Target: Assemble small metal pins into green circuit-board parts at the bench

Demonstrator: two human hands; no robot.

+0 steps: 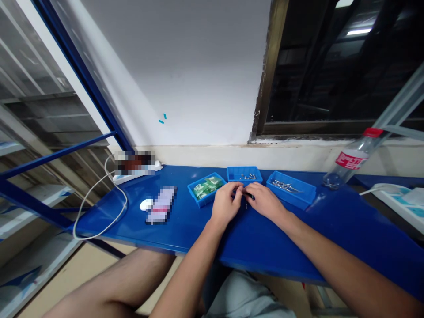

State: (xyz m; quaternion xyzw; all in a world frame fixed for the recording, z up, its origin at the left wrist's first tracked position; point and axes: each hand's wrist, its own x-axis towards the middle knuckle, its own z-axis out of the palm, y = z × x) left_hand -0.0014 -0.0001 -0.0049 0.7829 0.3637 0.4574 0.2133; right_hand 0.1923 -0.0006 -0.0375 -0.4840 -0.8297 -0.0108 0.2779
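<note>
My left hand [227,201] and my right hand [264,199] meet over the blue table, fingers curled and fingertips almost touching. A small dark piece [247,194] shows at the fingertips of my right hand; its kind is too small to tell. What the left fingers pinch is hidden. Just below them is a tiny shiny bit [246,205]. Behind my hands stands a blue bin [244,169] with several small metal parts. To the left is a blue bin [199,203] of small green-and-clear packets; to the right, a blue bin [300,199] holds thin metal rods.
On the blue table [185,234], a phone [161,205] and a white rounded object [145,204] lie at left, near a power strip [137,172] with a looping white cable [123,218]. A tilted bottle [351,160] with a red cap is at right, by another white strip [395,205].
</note>
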